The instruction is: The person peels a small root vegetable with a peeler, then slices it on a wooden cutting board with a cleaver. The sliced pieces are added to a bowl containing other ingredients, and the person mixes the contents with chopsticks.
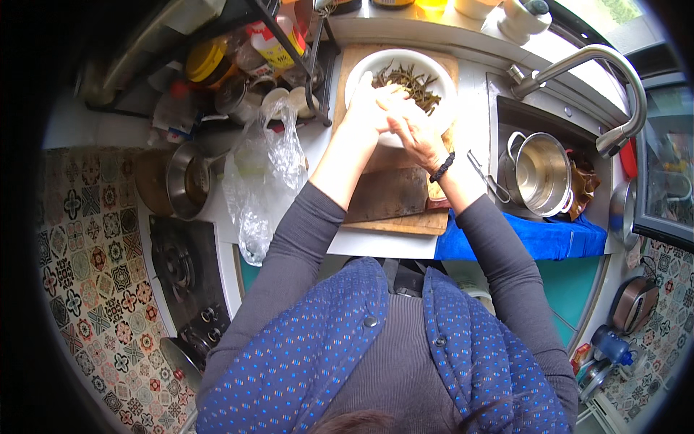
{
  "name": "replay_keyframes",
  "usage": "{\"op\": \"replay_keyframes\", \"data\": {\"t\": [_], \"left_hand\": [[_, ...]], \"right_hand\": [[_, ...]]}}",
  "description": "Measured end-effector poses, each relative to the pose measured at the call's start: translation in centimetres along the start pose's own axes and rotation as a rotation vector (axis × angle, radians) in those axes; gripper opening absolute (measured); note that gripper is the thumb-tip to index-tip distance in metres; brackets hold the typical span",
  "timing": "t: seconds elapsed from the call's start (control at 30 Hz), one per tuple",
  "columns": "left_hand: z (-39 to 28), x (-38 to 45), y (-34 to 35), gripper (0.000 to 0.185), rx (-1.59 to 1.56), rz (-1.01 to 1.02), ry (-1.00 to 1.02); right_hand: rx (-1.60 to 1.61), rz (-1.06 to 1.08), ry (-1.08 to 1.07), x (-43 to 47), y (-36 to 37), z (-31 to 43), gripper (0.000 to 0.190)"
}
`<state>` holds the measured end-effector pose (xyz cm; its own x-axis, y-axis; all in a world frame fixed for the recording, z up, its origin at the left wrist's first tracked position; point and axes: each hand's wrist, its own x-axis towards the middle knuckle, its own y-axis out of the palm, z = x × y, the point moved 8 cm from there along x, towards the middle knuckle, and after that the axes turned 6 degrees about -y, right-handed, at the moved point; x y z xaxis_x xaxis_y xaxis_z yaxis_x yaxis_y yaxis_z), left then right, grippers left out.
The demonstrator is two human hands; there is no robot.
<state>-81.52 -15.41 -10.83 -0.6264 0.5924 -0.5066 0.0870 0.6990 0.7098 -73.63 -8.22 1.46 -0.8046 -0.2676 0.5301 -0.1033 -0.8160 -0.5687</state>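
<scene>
A white bowl [448, 87] stands on the far part of a wooden cutting board [396, 225], with dark green-brown shredded strips [415, 87] inside. Over its near side, my left hand [374, 106] and my right hand [416, 133] touch each other, the right across the left's fingers. Small yellowish bits show by the left fingertips; whether either palm holds anything is hidden. A black braided band circles my right wrist. Nearer to me on the board lies a cleaver [387, 192], its dark blade to the left and its reddish handle to the right.
To the right, a steel pot [542, 173] sits in the sink [501, 116] under a curved faucet [602, 51]. A blue cloth [520, 238] hangs over the counter edge. A clear plastic bag [260, 179], a pan [187, 179] and a black rack [320, 81] with jars are left.
</scene>
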Motion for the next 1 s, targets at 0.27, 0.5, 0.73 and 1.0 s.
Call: {"op": "replay_keyframes", "data": {"t": [0.27, 0.5, 0.73, 1.0], "left_hand": [[-1.4, -1.3, 2.5, 0.055, 0.102, -0.052, 0.006], [0.2, -2.9, 3.1, 0.04, -0.212, -0.152, -0.117], [-1.9, -3.6, 2.2, 0.054, -0.068, -0.229, -0.103], [-2.5, -6.5, 7.3, 0.072, -0.301, 0.05, 0.031]], "right_hand": [[0.019, -0.144, 0.039, 1.5, -1.7, -0.3, 0.029], [0.066, -0.035, -0.051, 2.0, -1.5, -0.2, 0.025], [-0.187, -0.264, 0.054, 1.0, -3.7, -1.6, 0.025], [-0.215, -0.298, -0.039, 0.2, -3.7, 0.0, 0.025]]}}
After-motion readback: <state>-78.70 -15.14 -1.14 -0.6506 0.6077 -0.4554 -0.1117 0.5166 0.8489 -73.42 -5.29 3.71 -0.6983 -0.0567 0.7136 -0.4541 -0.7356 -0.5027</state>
